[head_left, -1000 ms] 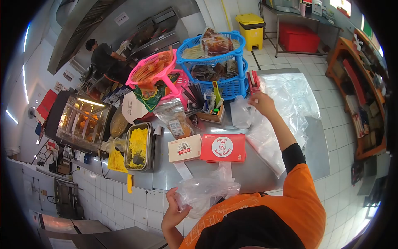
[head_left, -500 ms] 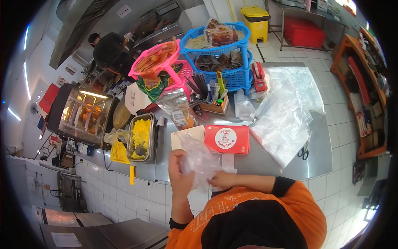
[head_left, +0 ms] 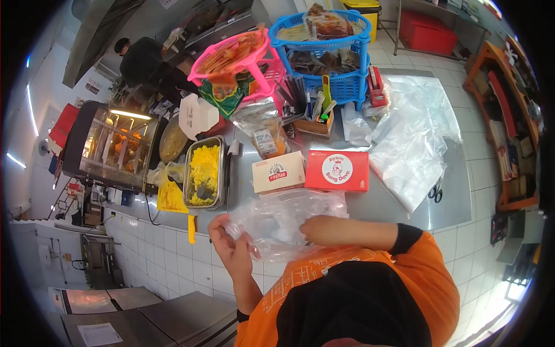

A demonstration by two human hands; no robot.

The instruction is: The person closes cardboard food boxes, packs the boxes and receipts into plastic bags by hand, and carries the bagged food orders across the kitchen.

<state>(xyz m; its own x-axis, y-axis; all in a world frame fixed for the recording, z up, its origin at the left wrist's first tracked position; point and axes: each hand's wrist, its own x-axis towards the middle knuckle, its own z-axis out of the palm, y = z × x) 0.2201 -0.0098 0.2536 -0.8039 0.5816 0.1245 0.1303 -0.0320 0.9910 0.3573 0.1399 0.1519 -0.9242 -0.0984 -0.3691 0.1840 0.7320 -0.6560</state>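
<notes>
Clear plastic bag [head_left: 283, 222] hangs stretched between both hands at the counter's near edge, apparently being pulled open. Left hand [head_left: 231, 248] pinches one edge with curled fingers; right hand [head_left: 315, 226] is pushed into the film, its grip hidden. Just beyond lie a red box [head_left: 337, 170] and cream box [head_left: 278, 172], with loose bags [head_left: 410, 150] stacked farther right.

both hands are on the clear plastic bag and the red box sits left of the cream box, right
Not quite. In the head view the red box sits right of the cream box, not left. The left hand and right hand are both on the clear plastic bag.
</notes>
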